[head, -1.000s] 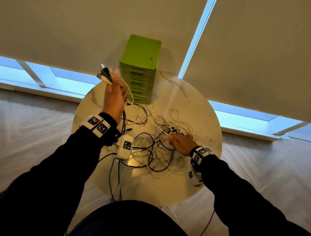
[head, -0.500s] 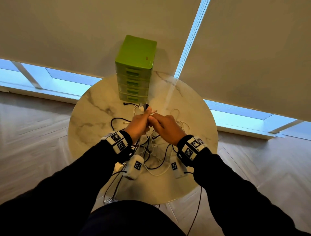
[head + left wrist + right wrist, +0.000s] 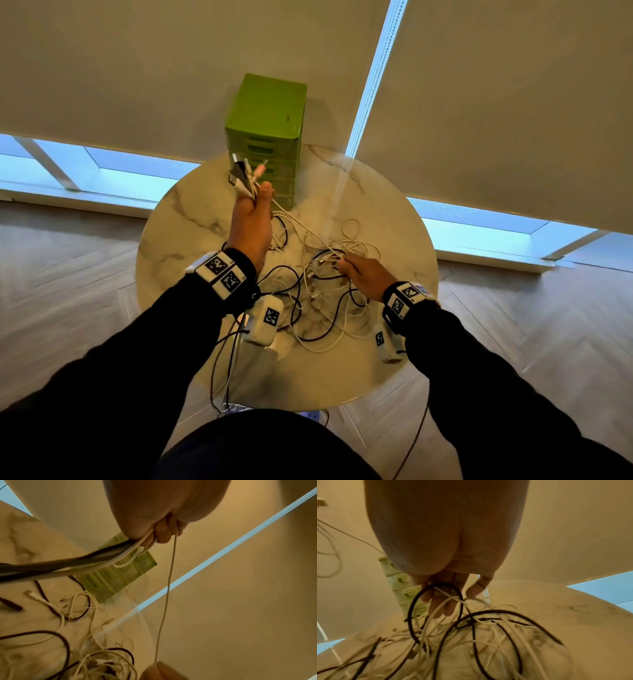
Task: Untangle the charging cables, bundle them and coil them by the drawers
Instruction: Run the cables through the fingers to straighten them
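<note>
My left hand (image 3: 251,222) is raised above the round marble table (image 3: 191,240), just in front of the green drawers (image 3: 270,137). It grips a bunch of black and white cable ends (image 3: 245,173) whose plugs stick up past the thumb. In the left wrist view the held cables (image 3: 102,557) trail off to the left, and one thin white cable (image 3: 169,581) runs down to my right hand (image 3: 159,672). My right hand (image 3: 363,274) is low in the tangle of cables (image 3: 318,301), pinching a white cable (image 3: 453,597), with a black loop (image 3: 414,609) over its fingers (image 3: 443,605).
The drawers stand at the table's far edge against a lowered blind (image 3: 137,68). Thin black cords (image 3: 222,370) hang over the table's near edge toward the floor. Bare marble lies to the left and at the far right (image 3: 387,205) of the tangle.
Half a second ago both hands met over the table's middle. The left hand has since risen toward the drawers with the cable ends, and the right has dropped back into the tangle.
</note>
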A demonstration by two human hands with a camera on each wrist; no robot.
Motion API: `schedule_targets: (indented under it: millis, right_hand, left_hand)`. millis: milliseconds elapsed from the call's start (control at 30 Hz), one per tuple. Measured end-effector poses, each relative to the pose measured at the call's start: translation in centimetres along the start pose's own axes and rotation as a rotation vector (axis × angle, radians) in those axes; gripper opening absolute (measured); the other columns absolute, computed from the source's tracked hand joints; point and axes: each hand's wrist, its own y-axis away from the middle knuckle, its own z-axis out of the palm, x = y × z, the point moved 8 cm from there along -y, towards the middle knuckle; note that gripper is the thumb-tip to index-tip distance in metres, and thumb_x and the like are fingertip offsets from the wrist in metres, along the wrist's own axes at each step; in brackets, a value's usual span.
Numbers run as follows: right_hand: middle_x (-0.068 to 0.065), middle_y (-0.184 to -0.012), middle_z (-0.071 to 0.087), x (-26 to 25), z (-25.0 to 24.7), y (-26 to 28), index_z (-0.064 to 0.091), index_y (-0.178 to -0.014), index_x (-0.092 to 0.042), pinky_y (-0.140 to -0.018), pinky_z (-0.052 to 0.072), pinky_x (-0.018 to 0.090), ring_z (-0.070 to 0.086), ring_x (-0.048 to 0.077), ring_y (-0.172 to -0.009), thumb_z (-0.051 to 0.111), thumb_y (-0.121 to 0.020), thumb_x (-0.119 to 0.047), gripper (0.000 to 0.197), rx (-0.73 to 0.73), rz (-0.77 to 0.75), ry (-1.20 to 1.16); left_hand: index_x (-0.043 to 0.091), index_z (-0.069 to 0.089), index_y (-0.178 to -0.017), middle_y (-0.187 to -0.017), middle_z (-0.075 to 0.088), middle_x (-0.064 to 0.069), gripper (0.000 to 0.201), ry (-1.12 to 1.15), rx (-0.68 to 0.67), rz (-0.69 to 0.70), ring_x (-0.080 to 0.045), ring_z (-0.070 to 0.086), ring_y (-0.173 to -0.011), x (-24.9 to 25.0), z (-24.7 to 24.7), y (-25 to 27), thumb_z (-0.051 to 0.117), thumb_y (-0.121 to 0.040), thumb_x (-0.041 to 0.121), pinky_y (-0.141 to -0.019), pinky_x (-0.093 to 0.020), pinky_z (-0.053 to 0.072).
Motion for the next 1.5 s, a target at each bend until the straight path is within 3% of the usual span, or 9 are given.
schedule_targets:
  millis: [200, 267, 333, 600, 800, 1000, 1167, 1300, 1500]
  right_hand:
    - [-0.007, -0.085, 0.069, 0.5, -1.4, 0.1, 0.055, -0.086, -0.028, -0.080, 0.049, 0.036, 0.064, 0.008, -0.081, 0.040, -0.107, -0.035, 0.027, 0.112, 0.025, -0.009]
    - [-0.008, -0.078, 0.068, -1.3, -3.0, 0.0, 0.058, -0.085, -0.018, -0.080, 0.047, 0.030, 0.062, -0.002, -0.075, 0.041, -0.107, -0.029, 0.030, 0.236, -0.024, -0.187]
    - [-0.006, -0.080, 0.071, -3.2, -4.1, -0.2, 0.061, -0.091, -0.016, -0.085, 0.050, 0.029, 0.067, 0.005, -0.081, 0.041, -0.107, -0.030, 0.029, 0.293, -0.072, -0.314]
    - [-0.002, -0.093, 0.074, -6.3, -7.0, 0.9, 0.067, -0.110, -0.011, -0.090, 0.055, 0.028, 0.072, 0.013, -0.094, 0.047, -0.106, -0.023, 0.024, 0.411, -0.195, -0.521]
    - [0.002, -0.071, 0.072, -3.5, -2.6, 0.7, 0.061, -0.082, -0.029, -0.075, 0.053, 0.035, 0.066, 0.014, -0.068, 0.045, -0.105, -0.030, 0.028, 0.085, -0.051, -0.124]
    - [0.000, -0.088, 0.066, -6.7, -1.5, -0.5, 0.068, -0.105, -0.015, -0.075, 0.045, 0.028, 0.059, 0.012, -0.075, 0.048, -0.105, -0.035, 0.028, 0.037, -0.132, -0.078]
    - [-0.004, -0.083, 0.065, -7.9, -0.6, -1.5, 0.067, -0.105, -0.026, -0.076, 0.051, 0.033, 0.062, 0.013, -0.076, 0.046, -0.106, -0.034, 0.023, -0.049, -0.191, -0.096]
    - [-0.003, -0.073, 0.067, -8.1, -0.5, -0.8, 0.065, -0.090, -0.027, -0.078, 0.050, 0.029, 0.064, 0.013, -0.073, 0.045, -0.106, -0.038, 0.028, -0.110, -0.163, -0.155]
    - [0.007, -0.083, 0.066, -3.2, 3.2, 1.2, 0.059, -0.088, -0.008, -0.080, 0.047, 0.030, 0.061, 0.020, -0.077, 0.035, -0.110, -0.028, 0.038, -0.340, -0.030, 0.009]
  left_hand:
    - [0.025, 0.051, -0.141, -0.121, 0.056, -0.036, 0.036, -0.108, -0.039, 0.048, -0.042, 0.056, -0.100, 0.0, 0.2, -0.5, 0.043, -0.108, 0.036, -0.098, -0.053, 0.047]
    - [0.027, 0.055, -0.129, -0.086, 0.058, -0.015, 0.026, -0.171, -0.109, 0.095, -0.028, 0.052, -0.076, -0.2, 1.5, 0.6, 0.043, -0.108, 0.035, -0.076, -0.040, 0.044]
    - [0.024, 0.055, -0.107, -0.068, 0.043, 0.006, 0.016, -0.226, -0.177, 0.110, -0.012, 0.038, -0.062, -1.2, 2.6, 1.6, 0.045, -0.107, 0.037, -0.068, -0.035, 0.035]
    - [0.030, 0.055, -0.104, -0.069, 0.043, 0.006, 0.021, -0.299, -0.253, 0.132, -0.015, 0.041, -0.063, -3.6, 4.6, 2.3, 0.046, -0.103, 0.049, -0.065, -0.035, 0.038]
    - [0.014, 0.062, -0.107, -0.069, 0.051, -0.005, 0.029, -0.245, -0.257, 0.058, -0.019, 0.044, -0.064, -3.4, 4.0, 2.0, 0.049, -0.105, 0.040, -0.068, -0.037, 0.041]
    - [0.020, 0.061, -0.134, -0.100, 0.070, 0.003, 0.034, -0.332, -0.453, -0.025, -0.013, 0.060, -0.089, -5.2, 4.2, 3.5, 0.046, -0.107, 0.034, -0.088, -0.033, 0.046]
    - [0.015, 0.066, -0.107, -0.077, 0.059, 0.007, 0.027, -0.347, -0.522, -0.056, 0.005, 0.052, -0.063, -6.4, 4.0, 3.7, 0.049, -0.106, 0.035, -0.067, -0.020, 0.042]
    - [0.017, 0.057, -0.087, -0.070, 0.052, -0.003, 0.026, -0.328, -0.403, -0.018, -0.008, 0.047, -0.062, -5.0, 3.1, 3.1, 0.050, -0.105, 0.035, -0.061, -0.021, 0.041]
    - [0.019, 0.061, -0.119, -0.062, 0.042, 0.011, 0.026, -0.165, -0.189, 0.016, -0.004, 0.036, -0.051, -2.5, 0.4, -1.4, 0.045, -0.107, 0.035, -0.059, -0.030, 0.034]
